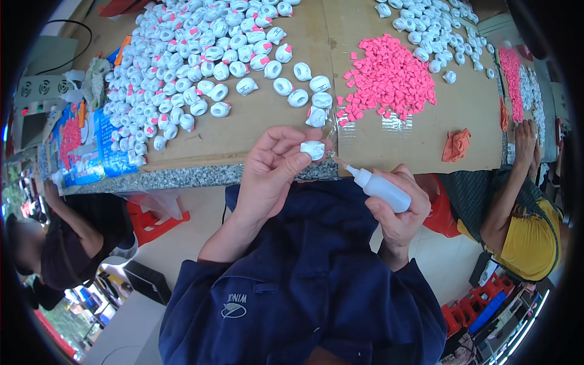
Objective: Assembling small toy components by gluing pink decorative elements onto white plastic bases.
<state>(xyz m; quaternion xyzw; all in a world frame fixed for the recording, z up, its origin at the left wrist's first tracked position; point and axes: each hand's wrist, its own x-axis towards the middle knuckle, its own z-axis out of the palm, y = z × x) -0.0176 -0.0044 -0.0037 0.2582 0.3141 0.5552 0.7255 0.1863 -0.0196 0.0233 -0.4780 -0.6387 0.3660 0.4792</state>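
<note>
A workbench with a speckled stone edge (201, 178) carried brown cardboard (210, 137), and on it lay the landmark, a heap of small pink pieces (389, 79). Nearer the wearer than the pink heap was a navy garment (304, 267). One co-worker in dark clothing (85, 234) sat far left of the heap and on its near side; another in a yellow top (520, 234) was to its right, also on the near side. A broad spread of rounded white shells (194, 61), many bearing pink bits, stretched left of the heap, while a smaller batch of white shells (435, 30) lay just beyond it, toward the right.

Below and left of the heap, the left hand (271, 164) pinched a single white shell (312, 149) between thumb and fingers. Directly below the heap, the right hand (401, 204) was wrapped around a translucent white squeeze bottle (383, 190), its thin nozzle aimed at that shell, near but apart. A crumpled orange scrap (456, 145) lay below and right of the heap.
</note>
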